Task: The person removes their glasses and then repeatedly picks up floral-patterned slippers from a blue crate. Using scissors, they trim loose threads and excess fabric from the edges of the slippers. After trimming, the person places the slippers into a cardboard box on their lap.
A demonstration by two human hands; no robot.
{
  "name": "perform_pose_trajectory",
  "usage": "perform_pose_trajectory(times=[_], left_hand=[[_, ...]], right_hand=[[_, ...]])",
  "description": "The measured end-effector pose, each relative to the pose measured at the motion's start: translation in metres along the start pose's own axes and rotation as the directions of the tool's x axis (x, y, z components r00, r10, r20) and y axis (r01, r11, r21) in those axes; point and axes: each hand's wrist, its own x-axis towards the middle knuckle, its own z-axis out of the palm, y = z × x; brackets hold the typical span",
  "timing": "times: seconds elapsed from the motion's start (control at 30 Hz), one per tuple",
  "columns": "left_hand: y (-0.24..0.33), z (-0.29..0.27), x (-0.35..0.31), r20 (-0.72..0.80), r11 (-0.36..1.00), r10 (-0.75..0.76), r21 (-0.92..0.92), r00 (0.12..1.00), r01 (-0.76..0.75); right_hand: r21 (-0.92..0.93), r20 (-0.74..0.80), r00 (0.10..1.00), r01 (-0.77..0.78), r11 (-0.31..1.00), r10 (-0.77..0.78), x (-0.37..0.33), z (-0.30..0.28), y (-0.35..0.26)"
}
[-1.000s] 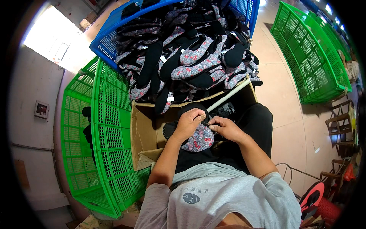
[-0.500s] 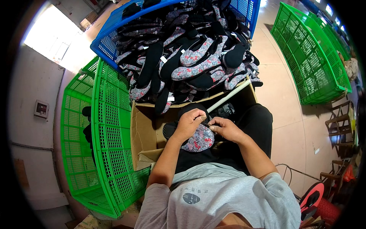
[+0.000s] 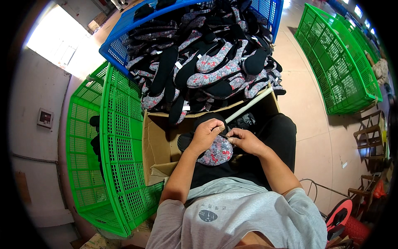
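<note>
A floral slipper [image 3: 217, 152] with grey, red and white patterned fabric and black parts lies over my lap. My left hand [image 3: 206, 135] pinches its black edge from the left, thumb and fingers pressed together. Close by on the right, my right hand [image 3: 247, 141] also grips that edge between thumb and fingers. What the fingertips do in detail is too small to tell. Just beyond the hands, a pale tube [image 3: 248, 106] slants across an open cardboard box [image 3: 159, 139].
A big pile of floral and black slippers [image 3: 211, 68] fills a blue crate [image 3: 111, 47] ahead. Green crates [image 3: 124, 166] stand at my left, and another green crate [image 3: 331, 62] is at the far right. Wooden racks [image 3: 369, 133] and a red-black wheel [image 3: 339, 216] are at the right.
Both hands stay nearly still on the slipper. At the top left edge, a walking person's legs have come more into view.
</note>
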Motion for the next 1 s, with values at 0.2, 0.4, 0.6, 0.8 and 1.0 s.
perform_pose_trajectory(times=[0.2, 0.4, 0.6, 0.8, 1.0], left_hand=[[0.0, 0.0, 0.001, -0.009, 1.0, 0.008, -0.01, 1.0, -0.008], [0.0, 0.001, 0.003, -0.078, 0.997, -0.069, -0.031, 0.995, 0.067], [0.0, 0.003, 0.013, -0.148, 0.993, -0.105, 0.03, 0.983, 0.111], [0.01, 0.004, 0.029, -0.091, 0.972, -0.05, 0.223, 0.995, 0.07], [0.024, -0.01, 0.021, -0.128, 0.763, 0.159, 0.645, 0.979, -0.04]], right_hand=[[0.004, -0.001, 1.0, -0.017, 1.0, 0.017, -0.002, 0.001, -0.008], [0.05, 0.001, 1.0, -0.026, 0.998, 0.026, -0.004, 0.0, -0.013], [-0.085, 0.015, 0.999, 0.046, 0.995, -0.045, -0.007, 0.003, -0.014], [0.011, -0.021, 1.0, -0.001, 1.0, 0.002, -0.008, 0.011, -0.013], [0.237, -0.017, 0.99, -0.13, 0.963, 0.138, -0.006, 0.011, -0.003]])
